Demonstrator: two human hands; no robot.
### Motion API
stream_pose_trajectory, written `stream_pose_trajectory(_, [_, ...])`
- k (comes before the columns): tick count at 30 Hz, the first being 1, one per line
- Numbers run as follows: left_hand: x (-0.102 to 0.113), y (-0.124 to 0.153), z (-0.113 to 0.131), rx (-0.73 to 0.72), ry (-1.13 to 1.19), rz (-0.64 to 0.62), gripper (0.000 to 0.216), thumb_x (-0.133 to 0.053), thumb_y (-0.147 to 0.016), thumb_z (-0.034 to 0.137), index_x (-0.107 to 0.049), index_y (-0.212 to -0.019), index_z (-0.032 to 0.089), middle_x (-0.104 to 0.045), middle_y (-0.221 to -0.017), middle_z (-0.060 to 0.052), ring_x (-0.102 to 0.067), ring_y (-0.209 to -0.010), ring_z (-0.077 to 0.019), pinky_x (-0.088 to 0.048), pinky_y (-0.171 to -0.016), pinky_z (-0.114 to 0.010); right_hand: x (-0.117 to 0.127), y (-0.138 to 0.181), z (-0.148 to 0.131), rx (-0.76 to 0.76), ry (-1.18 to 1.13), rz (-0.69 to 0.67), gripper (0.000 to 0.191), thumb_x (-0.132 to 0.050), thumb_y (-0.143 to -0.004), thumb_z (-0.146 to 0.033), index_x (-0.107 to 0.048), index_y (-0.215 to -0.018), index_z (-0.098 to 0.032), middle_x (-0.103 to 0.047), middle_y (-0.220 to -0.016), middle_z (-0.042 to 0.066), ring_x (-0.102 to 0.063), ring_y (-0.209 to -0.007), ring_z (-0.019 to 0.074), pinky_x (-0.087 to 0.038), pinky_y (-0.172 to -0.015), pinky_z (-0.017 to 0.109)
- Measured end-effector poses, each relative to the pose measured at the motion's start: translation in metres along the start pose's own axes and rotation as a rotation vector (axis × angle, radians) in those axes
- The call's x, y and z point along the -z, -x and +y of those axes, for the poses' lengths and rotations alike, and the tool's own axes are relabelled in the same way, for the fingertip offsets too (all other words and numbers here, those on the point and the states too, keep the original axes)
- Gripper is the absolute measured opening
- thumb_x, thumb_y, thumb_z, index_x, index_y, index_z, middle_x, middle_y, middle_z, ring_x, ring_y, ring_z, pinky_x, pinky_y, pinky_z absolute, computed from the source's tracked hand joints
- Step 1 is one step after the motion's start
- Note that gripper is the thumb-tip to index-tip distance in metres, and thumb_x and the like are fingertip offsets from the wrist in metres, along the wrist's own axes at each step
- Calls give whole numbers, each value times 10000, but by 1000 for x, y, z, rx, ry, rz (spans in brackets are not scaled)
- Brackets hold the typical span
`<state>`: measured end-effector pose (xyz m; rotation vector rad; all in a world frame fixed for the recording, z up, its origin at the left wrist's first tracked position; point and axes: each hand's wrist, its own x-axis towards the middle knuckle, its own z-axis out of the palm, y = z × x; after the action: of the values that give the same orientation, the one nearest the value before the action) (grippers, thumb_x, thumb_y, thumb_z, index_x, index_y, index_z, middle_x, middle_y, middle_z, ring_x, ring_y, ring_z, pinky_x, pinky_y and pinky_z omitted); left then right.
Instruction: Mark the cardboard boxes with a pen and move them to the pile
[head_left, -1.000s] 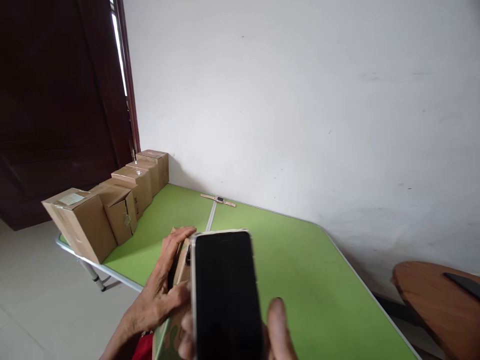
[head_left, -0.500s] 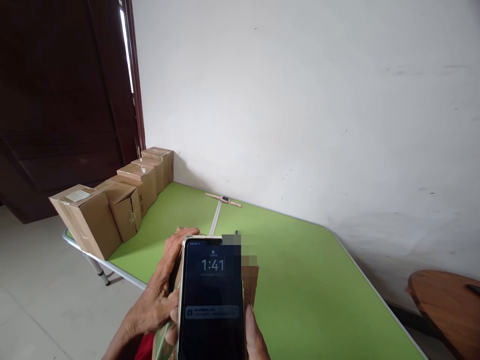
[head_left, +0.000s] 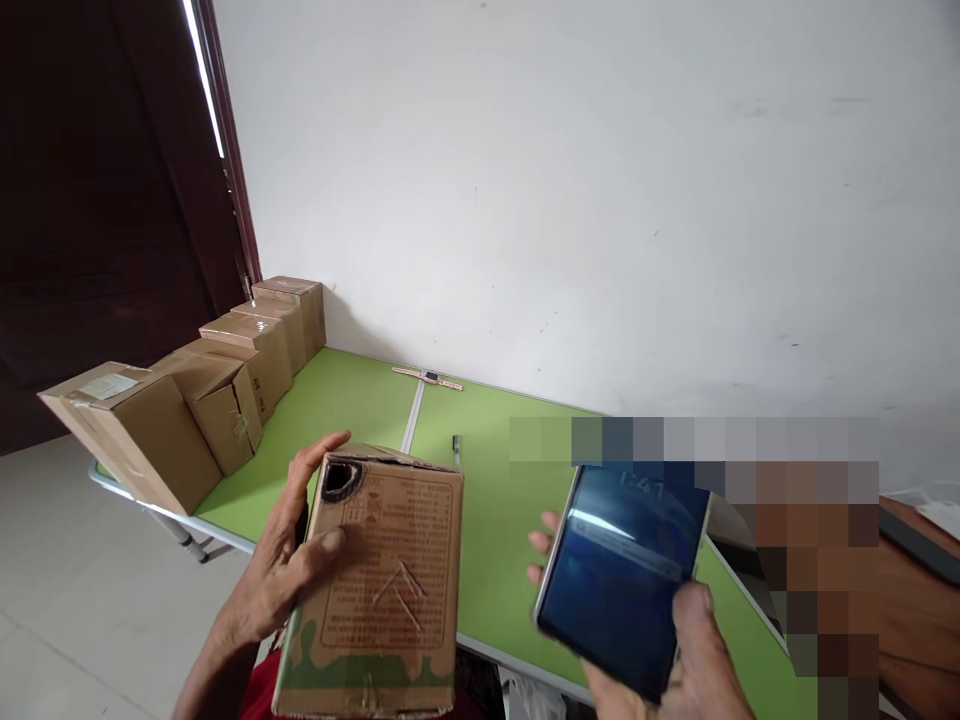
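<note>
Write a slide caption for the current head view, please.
Left hand grips a brown cardboard box; right hand holds a blue-screened rectangular smartphone at a green table.

cardboard boxes (head_left: 214,385) in row on green table (head_left: 495,520) | watch (head_left: 430,377) near white wall (head_left: 480,200) | dark door (head_left: 97,200) left

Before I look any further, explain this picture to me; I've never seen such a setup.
No robot here: a person works bare-handed, filmed by one camera worn on the head, looking forward and down. The left hand grips a box, thumb on its printed side. The right hand holds a phone, screen lit. On the green table stands a row of cartons at the left; a watch lies near the wall, strap spread out. A small dark object shows behind the box. Part of the right side is blurred out.
</note>
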<state>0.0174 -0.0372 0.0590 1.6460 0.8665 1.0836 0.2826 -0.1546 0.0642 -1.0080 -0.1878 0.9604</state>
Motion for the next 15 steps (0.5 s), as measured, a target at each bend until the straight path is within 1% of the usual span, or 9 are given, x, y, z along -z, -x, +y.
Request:
stream_pose_trajectory(1, [1,0,1,4,-3,9,775,-584,-909,594,-405,-1604,300,-453,-1617,-110,-447,-1459,-458,-435,-1152,-585,10,-15,3,56,55,112,693,-776,-767,-760,-748,-1265,-280,-778,-1314,95,-740,-1189,336,-640,-931,469])
stream_pose_trajectory(2, [2,-1,1,7,-10,13,772,-580,-907,594,-409,-1600,298,-457,-1615,-111,-449,-1455,-460,-426,-1156,-590,20,-31,11,79,116,207,737,-806,-719,-760,-743,-1249,-253,-782,-1298,99,-731,-1200,335,-637,-923,455])
stream_pose_trajectory(3, [3,-1,1,10,-21,13,772,-573,-908,592,-406,-1601,297,-457,-1616,-112,-449,-1454,-460,-421,-1159,-595,31,-47,21,87,176,300,765,-838,-651,-759,-749,-1190,-223,-797,-1247,103,-733,-1184,337,-639,-902,443])
stream_pose_trajectory(4, [3,-2,1,14,-33,10,774,-566,-909,589,-399,-1606,298,-454,-1621,-113,-450,-1456,-457,-421,-1157,-597,42,-63,35,72,224,322,779,-866,-579,-743,-754,-1119,-193,-812,-1176,114,-741,-1153,351,-642,-871,441])
stream_pose_trajectory(6, [3,-3,1,26,-49,9,783,-558,-908,589,-389,-1616,300,-449,-1635,-114,-453,-1457,-450,-442,-1141,-588,61,-91,64,19,329,278,756,-846,-524,-740,-752,-1010,-169,-827,-1005,114,-767,-1043,360,-646,-795,437])
stream_pose_trajectory(8, [2,-5,0,36,-64,17,795,-559,-903,607,-397,-1617,297,-443,-1650,-112,-463,-1453,-450,-466,-1123,-572,74,-112,90,9,497,179,702,-744,-583,-789,-747,-910,-167,-806,-844,96,-779,-909,346,-635,-720,426])
stream_pose_trajectory(10, [0,-6,0,41,-77,20,807,-562,-898,635,-409,-1615,296,-451,-1652,-105,-469,-1449,-456,-486,-1109,-555,80,-127,107,39,643,130,657,-653,-645,-814,-735,-822,-187,-766,-731,71,-764,-820,326,-615,-676,416])
stream_pose_trajectory(12, [-3,-7,1,35,-69,16,806,-559,-902,652,-410,-1613,303,-478,-1631,-97,-475,-1445,-457,-490,-1110,-547,83,-136,115,84,737,139,592,-624,-688,-796,-715,-762,-216,-733,-671,47,-737,-796,311,-591,-664,405])
stream_pose_trajectory(15, [-7,-8,3,24,-46,20,783,-561,-910,670,-414,-1601,334,-517,-1583,-86,-467,-1448,-453,-444,-1152,-577,86,-143,112,137,887,149,469,-595,-772,-704,-672,-695,-248,-696,-624,33,-697,-770,298,-539,-653,386])
